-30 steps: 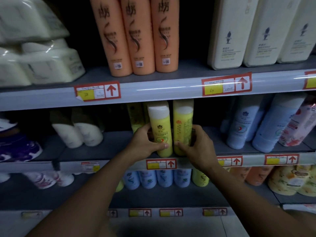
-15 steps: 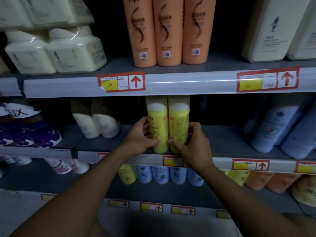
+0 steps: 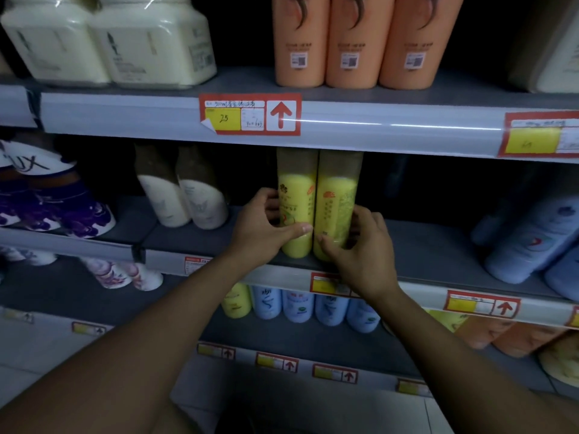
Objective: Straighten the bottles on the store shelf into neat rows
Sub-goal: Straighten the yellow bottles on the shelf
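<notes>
Two yellow bottles stand upright, side by side and touching, on the middle shelf [image 3: 432, 255]. My left hand [image 3: 263, 227] is wrapped around the left yellow bottle [image 3: 296, 202], thumb across its front. The right yellow bottle [image 3: 336, 208] is gripped low down by my right hand [image 3: 360, 245], whose fingers reach around its right side. Both bottles' caps are in shadow under the shelf above.
Two white bottles [image 3: 185, 195] lean on the middle shelf to the left, purple packs [image 3: 53, 205] further left, blue bottles [image 3: 532, 242] to the right. Orange bottles [image 3: 354, 42] and cream jugs [image 3: 109, 42] stand on the shelf above. Blue and yellow bottles [image 3: 297, 305] fill the shelf below.
The two yellow bottles have come together and stand straighter, pushed a little back on the shelf. Both hands stay on them. The camera has moved closer and left.
</notes>
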Motion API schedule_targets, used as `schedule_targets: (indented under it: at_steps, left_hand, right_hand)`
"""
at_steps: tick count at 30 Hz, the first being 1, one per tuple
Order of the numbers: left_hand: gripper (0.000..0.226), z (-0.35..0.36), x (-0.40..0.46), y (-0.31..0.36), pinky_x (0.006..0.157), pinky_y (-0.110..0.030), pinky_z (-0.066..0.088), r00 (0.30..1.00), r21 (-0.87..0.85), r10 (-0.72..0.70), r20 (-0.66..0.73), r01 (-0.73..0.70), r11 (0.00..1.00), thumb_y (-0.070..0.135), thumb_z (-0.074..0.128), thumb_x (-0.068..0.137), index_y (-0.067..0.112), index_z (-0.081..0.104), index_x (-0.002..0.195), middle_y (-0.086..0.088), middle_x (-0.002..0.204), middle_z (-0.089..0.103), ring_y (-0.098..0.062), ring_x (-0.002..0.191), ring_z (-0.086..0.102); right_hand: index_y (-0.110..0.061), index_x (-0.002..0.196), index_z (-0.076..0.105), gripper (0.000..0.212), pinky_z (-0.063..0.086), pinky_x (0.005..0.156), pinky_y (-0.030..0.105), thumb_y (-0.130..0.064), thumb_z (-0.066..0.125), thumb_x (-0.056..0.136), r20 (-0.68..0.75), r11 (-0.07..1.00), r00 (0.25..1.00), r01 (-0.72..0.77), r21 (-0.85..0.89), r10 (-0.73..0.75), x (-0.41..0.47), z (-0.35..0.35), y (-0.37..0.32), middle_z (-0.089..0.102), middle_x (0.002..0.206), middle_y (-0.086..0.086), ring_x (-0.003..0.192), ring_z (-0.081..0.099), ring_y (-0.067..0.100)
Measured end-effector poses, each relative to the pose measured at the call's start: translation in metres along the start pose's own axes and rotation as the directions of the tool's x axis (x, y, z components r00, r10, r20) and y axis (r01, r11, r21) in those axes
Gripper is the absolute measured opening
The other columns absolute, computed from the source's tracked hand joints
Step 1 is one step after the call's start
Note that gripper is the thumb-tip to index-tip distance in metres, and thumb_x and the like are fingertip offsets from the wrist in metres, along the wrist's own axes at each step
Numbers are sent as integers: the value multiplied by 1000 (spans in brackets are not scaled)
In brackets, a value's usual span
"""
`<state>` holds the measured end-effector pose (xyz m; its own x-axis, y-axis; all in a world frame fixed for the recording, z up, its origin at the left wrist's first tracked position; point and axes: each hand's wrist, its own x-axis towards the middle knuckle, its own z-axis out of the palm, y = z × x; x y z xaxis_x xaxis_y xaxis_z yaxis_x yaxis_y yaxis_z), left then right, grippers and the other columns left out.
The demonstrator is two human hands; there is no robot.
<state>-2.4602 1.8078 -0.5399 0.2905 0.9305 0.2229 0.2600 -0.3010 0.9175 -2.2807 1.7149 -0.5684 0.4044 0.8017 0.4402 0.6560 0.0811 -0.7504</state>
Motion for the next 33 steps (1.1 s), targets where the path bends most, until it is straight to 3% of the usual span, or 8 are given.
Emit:
schedule_targets:
  at_steps: [6, 11, 16, 21, 27, 33]
  left_hand:
    - [66, -8, 2, -3, 92, -39, 60, 999, 31, 13, -49, -11, 999, 31, 96, 68, 23, 57, 121, 7, 117, 69, -9, 107, 67]
    - [67, -8, 2, -2, 90, -34, 59, 997, 32, 12, -73, -9, 999, 31, 96, 67, 21, 57, 121, 7, 117, 69, -8, 106, 67]
    - [62, -4, 4, 1, 87, -31, 60, 995, 28, 6, -96, -3, 1000, 29, 95, 68, 22, 56, 115, 9, 113, 68, -6, 103, 66]
    - [61, 0, 6, 1, 86, -33, 60, 993, 40, 8, -122, -3, 999, 30, 96, 67, 23, 56, 113, 6, 113, 69, -10, 103, 67]
    - [61, 3, 6, 2, 74, -17, 54, 989, 61, 8, -149, 2, 998, 31, 96, 67, 20, 57, 113, 10, 108, 68, 0, 97, 64]
    - [62, 3, 5, 1, 79, -23, 57, 987, 87, 7, -158, 7, 996, 36, 94, 68, 20, 58, 115, 7, 112, 68, -3, 100, 64]
  right_hand:
    - [-20, 136, 54, 71, 59, 89, 42, -50, 82, 79, -9, 997, 1000, -25, 66, 26, 2, 7, -1, 63, 124, -3, 108, 65, 11]
    - [-19, 132, 55, 60, 60, 90, 38, -41, 83, 84, -4, 995, 1000, -28, 92, 29, 4, 12, -5, 68, 124, -4, 107, 67, 8]
    - [-18, 134, 57, 59, 59, 90, 32, -38, 83, 85, -14, 995, 1000, -14, 101, 16, 6, 12, -5, 68, 125, -4, 107, 66, 6]
    - [-20, 137, 57, 60, 59, 92, 38, -38, 82, 86, -27, 997, 1000, 11, 79, -9, 8, 13, -2, 67, 127, -4, 111, 65, 9]
    - [-22, 139, 59, 61, 56, 94, 30, -39, 82, 86, -56, 999, 998, 17, 37, -14, 8, 15, 0, 55, 124, -2, 109, 62, 10]
    - [-17, 140, 56, 64, 55, 95, 32, -39, 82, 86, -53, 999, 999, 4, 36, -2, 8, 16, 0, 56, 124, -3, 109, 61, 10]
